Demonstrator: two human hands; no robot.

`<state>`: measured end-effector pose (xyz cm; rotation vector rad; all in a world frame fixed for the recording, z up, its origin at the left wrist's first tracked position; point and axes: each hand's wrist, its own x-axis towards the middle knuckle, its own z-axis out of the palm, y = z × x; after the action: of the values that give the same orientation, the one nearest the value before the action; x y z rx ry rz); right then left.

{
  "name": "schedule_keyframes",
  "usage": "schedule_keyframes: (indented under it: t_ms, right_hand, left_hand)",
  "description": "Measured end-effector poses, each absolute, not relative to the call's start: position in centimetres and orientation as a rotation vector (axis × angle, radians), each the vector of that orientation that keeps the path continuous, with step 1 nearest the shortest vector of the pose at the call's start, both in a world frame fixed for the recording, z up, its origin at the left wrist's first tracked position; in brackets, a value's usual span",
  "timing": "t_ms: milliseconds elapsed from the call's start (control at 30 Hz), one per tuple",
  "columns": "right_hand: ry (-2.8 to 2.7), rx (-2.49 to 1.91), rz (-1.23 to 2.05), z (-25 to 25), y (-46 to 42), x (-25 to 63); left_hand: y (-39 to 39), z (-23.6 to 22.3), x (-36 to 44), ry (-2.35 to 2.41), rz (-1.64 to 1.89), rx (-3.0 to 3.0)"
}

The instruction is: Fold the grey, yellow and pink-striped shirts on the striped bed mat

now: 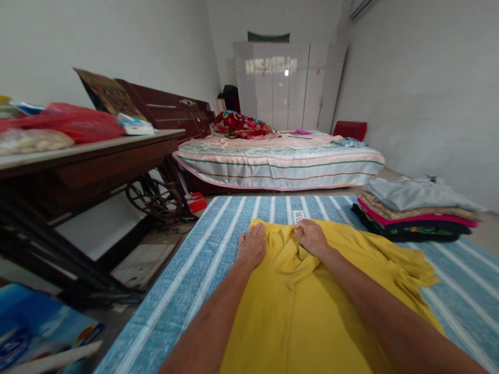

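Watching from here: person has both hands on a yellow shirt (pixel 292 311), spread on a blue-and-white striped cover (pixel 206 249). Shirt sits directly under the hands, and its body runs back between the forearms toward the wearer, out past the near edge of view.

Left hand (pixel 252 245): laid flat, fingers extended, palm down on the shirt's far left edge. Not clenched; part of the hand overlaps the cover just beside the cloth.

Right hand (pixel 312 237): fingers curled, gripping yellow fabric near the far edge, by the bunched collar area. Cloth folds and ridges between the two hands; they're near each other, not touching. Exact fingertip hold is partly hidden, can't tell how much fabric is caught.

Shirt also extends right, past the right forearm; a crumpled sleeve (pixel 419 267) lies there on the cover. Right forearm crosses above the shirt, with a shadow on the cloth beside it.

Folded clothes stack (pixel 417 210) is at the far right of the same cover, grey piece on top, apart from both hands. White label (pixel 297 216) with dark letters shows just beyond the right hand, next to the shirt's far edge.
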<state>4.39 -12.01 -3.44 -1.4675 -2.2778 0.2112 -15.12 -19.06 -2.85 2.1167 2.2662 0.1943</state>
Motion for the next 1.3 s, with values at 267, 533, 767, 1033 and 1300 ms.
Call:
schedule_keyframes:
  t_ms: [267,533,767,1033,1300]
  right_hand:
    - [-2.251,-1.466,0.238,-3.8,-12.1,4.1]
    - [-2.077,-1.476,0.285,-1.3,-13.3,5.4]
    - [-1.847,-1.505,0.544,-4.0,-12.3,6.2]
    - [-1.700,-1.366,0.771,-6.6,-11.3,6.6]
    - [-1.641,-1.320,0.856,-6.9,-11.1,6.8]
  left_hand:
    - [-18.8,-2.9,-15.1,2.281,0.152,2.112]
    - [-18.7,-3.0,-15.1,2.281,0.136,2.124]
    - [-18.5,-3.0,-15.4,2.297,0.153,2.159]
    - [-17.5,-1.6,-16.1,2.320,0.159,2.207]
    - [-15.7,-1.0,-15.7,2.443,0.166,2.168]
